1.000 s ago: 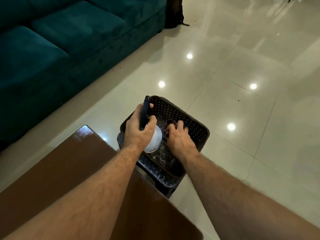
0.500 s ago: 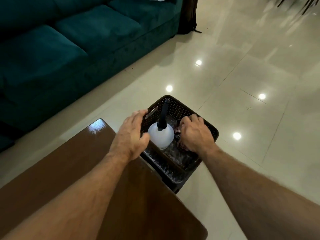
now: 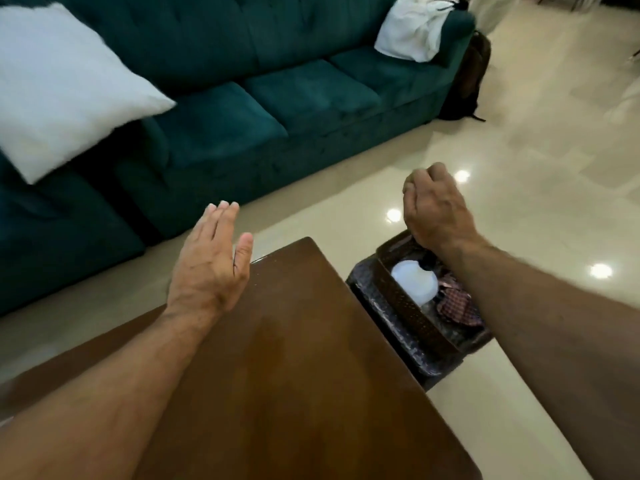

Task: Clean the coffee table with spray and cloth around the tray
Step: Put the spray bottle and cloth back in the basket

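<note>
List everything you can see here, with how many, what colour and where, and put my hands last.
coffee table: one, brown, centre foreground
basket: one, dark brown, on a dark stand right of the table
spray bottle: one, white with black top, in the basket
cloth: one, checked, in the basket
sofa: one, teal, behind
pillow: one, white, left on sofa
white fabric: one, on sofa arm
backpack: one, dark, floor by sofa
left hand: fingers straight, above table
right hand: fingers curled, above basket
</note>
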